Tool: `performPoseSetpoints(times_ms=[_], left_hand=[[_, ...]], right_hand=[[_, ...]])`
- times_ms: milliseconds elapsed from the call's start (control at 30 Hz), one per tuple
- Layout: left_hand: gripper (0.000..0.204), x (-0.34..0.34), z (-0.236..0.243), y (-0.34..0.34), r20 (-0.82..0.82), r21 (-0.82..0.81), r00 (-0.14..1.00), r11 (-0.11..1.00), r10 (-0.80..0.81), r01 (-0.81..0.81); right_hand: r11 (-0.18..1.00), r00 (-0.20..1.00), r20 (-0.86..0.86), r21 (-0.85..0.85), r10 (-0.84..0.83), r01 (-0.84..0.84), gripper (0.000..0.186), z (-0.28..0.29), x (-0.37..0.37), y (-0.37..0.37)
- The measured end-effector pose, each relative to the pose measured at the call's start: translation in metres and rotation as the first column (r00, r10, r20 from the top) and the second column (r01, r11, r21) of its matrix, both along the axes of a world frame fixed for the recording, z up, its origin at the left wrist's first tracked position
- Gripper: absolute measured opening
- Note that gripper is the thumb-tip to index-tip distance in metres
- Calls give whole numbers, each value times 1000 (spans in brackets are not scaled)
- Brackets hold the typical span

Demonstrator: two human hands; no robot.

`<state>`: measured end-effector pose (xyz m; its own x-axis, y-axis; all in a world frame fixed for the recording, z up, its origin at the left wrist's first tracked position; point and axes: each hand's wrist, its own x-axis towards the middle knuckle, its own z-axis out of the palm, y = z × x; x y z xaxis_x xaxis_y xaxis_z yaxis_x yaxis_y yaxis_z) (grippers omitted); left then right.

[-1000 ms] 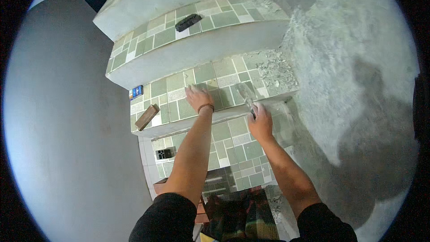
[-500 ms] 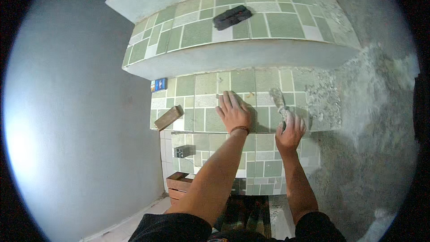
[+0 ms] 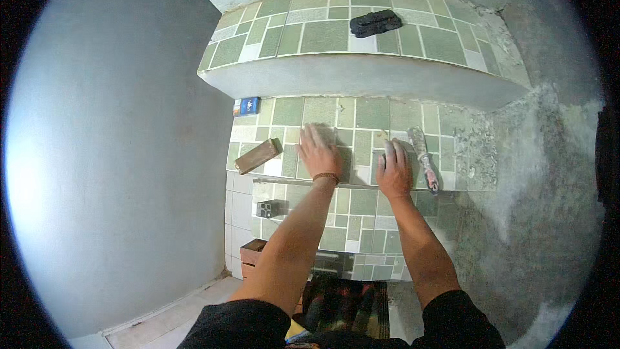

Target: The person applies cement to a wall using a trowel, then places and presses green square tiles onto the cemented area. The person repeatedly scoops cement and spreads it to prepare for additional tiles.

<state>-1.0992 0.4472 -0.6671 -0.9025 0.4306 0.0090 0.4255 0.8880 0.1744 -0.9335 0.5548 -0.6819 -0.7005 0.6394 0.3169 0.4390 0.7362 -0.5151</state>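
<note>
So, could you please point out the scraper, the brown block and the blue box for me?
Scraper (image 3: 423, 158), head view: middle of its length.
Brown block (image 3: 258, 156), head view: middle of its upper face.
Blue box (image 3: 248, 106), head view: its blue face.

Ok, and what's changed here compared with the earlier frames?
The right hand has let go of the scraper, which now lies on the tiled step, and has moved to its left. The left hand has shifted left, closer to the brown block. The brown block, blue box and black object on the step above stayed put.
</note>
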Motion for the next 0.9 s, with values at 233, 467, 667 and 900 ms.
performPoseSetpoints(times_ms=[233, 467, 667, 900], left_hand=[[66, -13, -8, -11, 101, -101, 993, 994, 55, -45], [66, -16, -2, -9, 124, -88, 990, 995, 60, -49], [60, -15, 0, -6, 80, -53, 996, 998, 42, -38], [61, -13, 2, -3, 62, -109, 997, 993, 49, -42]], right_hand=[[956, 993, -102, -281, 59, -86, 52, 23, -53, -11], [789, 816, -64, -220, 574, -573, 56, 8, -194, -11], [931, 907, 295, 116, 300, -345, 65, 1, -118, 61], [948, 926, 215, 137, -311, 286, 59, 51, 44, 49]])
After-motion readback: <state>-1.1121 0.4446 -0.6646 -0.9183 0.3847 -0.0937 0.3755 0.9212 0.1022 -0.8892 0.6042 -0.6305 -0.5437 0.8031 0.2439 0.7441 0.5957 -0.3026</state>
